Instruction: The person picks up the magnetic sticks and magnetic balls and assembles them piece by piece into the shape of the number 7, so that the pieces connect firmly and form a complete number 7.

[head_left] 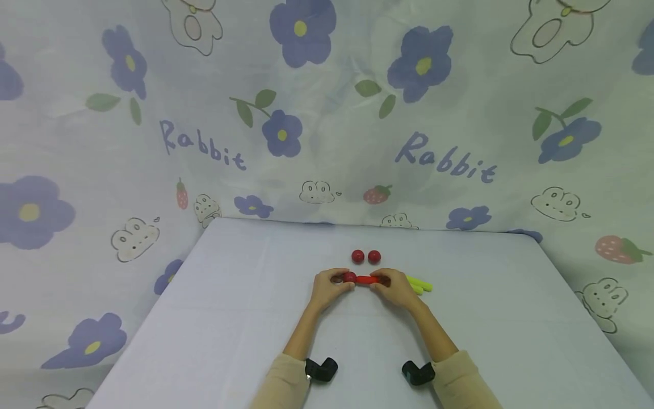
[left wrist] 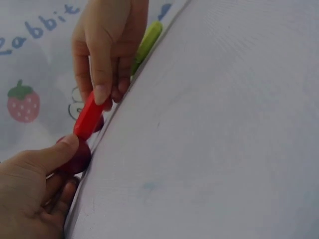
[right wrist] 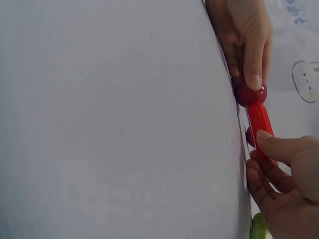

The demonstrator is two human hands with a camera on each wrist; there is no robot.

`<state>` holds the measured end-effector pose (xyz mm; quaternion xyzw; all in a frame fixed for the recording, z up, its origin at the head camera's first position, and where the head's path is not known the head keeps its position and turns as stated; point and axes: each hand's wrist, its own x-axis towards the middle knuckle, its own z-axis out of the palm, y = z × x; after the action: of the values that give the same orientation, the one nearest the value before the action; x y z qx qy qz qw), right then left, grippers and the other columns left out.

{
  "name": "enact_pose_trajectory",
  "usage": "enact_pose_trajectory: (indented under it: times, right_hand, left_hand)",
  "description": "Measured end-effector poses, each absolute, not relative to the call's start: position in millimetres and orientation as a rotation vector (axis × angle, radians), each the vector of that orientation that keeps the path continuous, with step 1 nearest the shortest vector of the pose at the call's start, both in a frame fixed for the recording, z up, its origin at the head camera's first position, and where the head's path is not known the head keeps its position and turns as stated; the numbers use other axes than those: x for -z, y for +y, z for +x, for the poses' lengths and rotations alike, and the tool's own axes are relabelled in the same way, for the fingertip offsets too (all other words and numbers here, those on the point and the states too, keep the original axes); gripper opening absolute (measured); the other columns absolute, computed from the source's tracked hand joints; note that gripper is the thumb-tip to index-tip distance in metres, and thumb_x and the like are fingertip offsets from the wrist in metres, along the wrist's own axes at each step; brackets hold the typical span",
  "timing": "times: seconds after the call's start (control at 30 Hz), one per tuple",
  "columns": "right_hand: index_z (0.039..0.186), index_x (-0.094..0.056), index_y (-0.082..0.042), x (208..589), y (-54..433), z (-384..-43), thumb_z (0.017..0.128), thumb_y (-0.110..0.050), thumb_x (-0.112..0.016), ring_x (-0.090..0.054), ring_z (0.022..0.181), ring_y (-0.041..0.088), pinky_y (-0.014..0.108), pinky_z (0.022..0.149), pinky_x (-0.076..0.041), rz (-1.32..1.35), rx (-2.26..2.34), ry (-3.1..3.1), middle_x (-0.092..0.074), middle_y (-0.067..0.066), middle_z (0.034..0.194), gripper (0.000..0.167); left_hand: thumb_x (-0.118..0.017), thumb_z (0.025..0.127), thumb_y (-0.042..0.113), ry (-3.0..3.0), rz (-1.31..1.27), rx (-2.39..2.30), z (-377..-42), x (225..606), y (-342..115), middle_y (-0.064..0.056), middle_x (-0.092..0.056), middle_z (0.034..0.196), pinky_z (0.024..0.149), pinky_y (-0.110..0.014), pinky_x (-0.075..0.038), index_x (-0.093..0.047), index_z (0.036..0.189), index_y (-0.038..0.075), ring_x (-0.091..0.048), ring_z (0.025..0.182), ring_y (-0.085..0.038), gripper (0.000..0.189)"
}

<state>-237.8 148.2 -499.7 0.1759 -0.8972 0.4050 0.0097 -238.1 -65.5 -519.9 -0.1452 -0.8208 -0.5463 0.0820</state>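
Fingers (right wrist: 255, 59) pinch red ball (head_left: 349, 277) and stick (head_left: 367, 280); backdrop (head_left: 337, 136) reads "Rabbit" twice.

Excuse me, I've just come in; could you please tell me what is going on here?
A person is working at a white table with both hands. The left hand pinches a red ball, and the right hand holds a red stick with its end up against that ball; whether they are joined, I can't tell. Two more red balls lie just beyond the hands, and yellow-green sticks lie beside the right hand.
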Motion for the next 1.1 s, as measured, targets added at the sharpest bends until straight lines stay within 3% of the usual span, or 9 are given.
enact_pose_trajectory:
  times: [0.47, 0.73, 1.1]
  right_hand:
    - [0.110, -0.068, -0.004, 498.7, 148.3, -236.8, 0.084, -0.010, -0.070, -0.058, 0.091, 0.020, 0.039, 0.084, -0.050, 0.504, -1.265, -2.837, -0.067, 0.009, 0.105, 0.028]
    - [0.112, -0.067, -0.003, 498.3, 146.4, -233.3, 0.084, -0.010, -0.070, -0.059, 0.089, 0.018, 0.037, 0.082, -0.051, 0.467, -1.295, -2.841, -0.067, 0.008, 0.104, 0.029]
    - [0.113, -0.066, -0.002, 496.2, 142.7, -223.9, 0.084, -0.010, -0.070, -0.059, 0.087, 0.019, 0.036, 0.082, -0.051, 0.456, -1.336, -2.829, -0.067, 0.008, 0.101, 0.030]
  left_hand:
    - [-0.079, 0.075, 0.016, -2.435, -0.431, 1.631, -236.6, 520.3, -64.5, -0.015, -0.070, 0.100, 0.078, -0.034, -0.054, -0.069, 0.106, -0.002, -0.066, 0.087, -0.027, 0.038]
    - [-0.079, 0.075, 0.017, -2.449, -0.436, 1.607, -234.7, 520.0, -66.2, -0.014, -0.070, 0.100, 0.077, -0.028, -0.054, -0.069, 0.106, -0.002, -0.066, 0.086, -0.024, 0.038]
    - [-0.079, 0.075, 0.015, -2.444, -0.461, 1.612, -228.3, 517.0, -71.2, -0.015, -0.070, 0.103, 0.077, -0.031, -0.054, -0.068, 0.107, -0.003, -0.066, 0.087, -0.026, 0.038]
